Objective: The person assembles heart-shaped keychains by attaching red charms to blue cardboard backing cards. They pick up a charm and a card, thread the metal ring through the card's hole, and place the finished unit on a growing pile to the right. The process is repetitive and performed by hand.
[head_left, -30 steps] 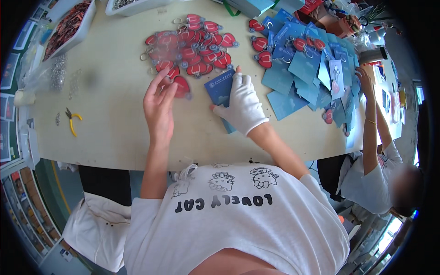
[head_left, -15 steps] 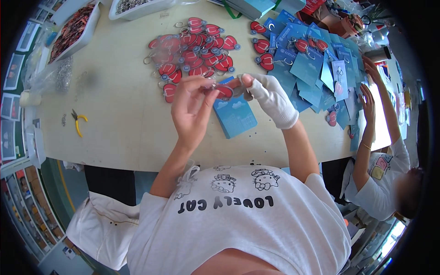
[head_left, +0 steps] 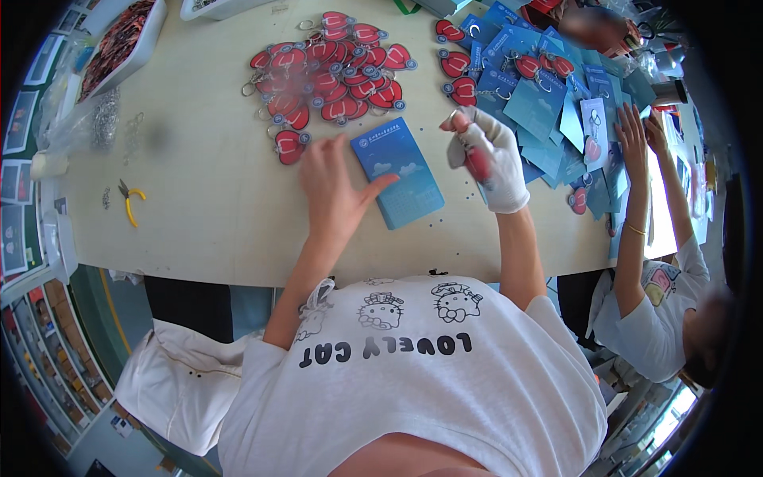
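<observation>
In my right hand (head_left: 499, 163), which wears a white glove with bare fingertips, a red keychain (head_left: 477, 164) hangs by its ring from closed fingers. My left hand (head_left: 332, 187) is bare and open, its thumb spread over the edge of a blue card stack (head_left: 407, 179) and its fingers blurred. Nothing shows in that hand. Just beyond its fingers lies a red keychain (head_left: 289, 146) at the near edge of a heap of red keychains (head_left: 338, 67).
Blue cards (head_left: 534, 107) with several keychains spread at the right, beside another person's hands (head_left: 633, 143). Yellow-handled pliers (head_left: 133, 203) lie at the left. A white tray (head_left: 151, 60) of dark reddish pieces and a clear bag (head_left: 91, 127) of metal parts sit beyond.
My hands have parted. The right moved right and carries the keychain; the left let go of it, and its thumb now points over the blue card stack.
</observation>
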Tool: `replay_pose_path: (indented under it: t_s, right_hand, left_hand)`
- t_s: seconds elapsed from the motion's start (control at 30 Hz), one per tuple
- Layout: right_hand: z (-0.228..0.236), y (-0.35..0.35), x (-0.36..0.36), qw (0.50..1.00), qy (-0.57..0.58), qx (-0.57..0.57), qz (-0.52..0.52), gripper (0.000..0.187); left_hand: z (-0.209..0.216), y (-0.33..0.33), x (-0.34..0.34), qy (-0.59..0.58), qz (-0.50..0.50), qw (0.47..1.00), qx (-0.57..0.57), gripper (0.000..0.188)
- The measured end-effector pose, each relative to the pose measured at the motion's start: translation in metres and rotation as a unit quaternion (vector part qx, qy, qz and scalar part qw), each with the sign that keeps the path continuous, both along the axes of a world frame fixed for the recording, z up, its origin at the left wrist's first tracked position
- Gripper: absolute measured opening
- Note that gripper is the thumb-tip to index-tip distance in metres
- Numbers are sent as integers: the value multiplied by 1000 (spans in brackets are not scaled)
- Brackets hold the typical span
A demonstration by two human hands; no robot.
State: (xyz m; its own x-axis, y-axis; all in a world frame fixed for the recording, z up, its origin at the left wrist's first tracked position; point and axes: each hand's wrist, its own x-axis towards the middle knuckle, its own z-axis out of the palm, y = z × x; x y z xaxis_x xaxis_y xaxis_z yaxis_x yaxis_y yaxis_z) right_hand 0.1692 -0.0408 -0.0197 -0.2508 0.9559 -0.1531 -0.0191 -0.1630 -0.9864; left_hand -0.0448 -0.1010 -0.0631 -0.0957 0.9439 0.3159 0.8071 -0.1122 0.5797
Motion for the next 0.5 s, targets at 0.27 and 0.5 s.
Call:
replay_pose_path:
  t_s: [0.27, 0.5]
  right_hand:
    - [-24, -25, -19, 944, -320, 81, -8, 16]
    - [-18, -22, -5, 992, -114, 54, 23, 25]
  left_hand:
    - [-16, 14, 7, -82, -3, 996, 33, 59]
    - [1, 12, 8, -366, -57, 929, 11, 36]
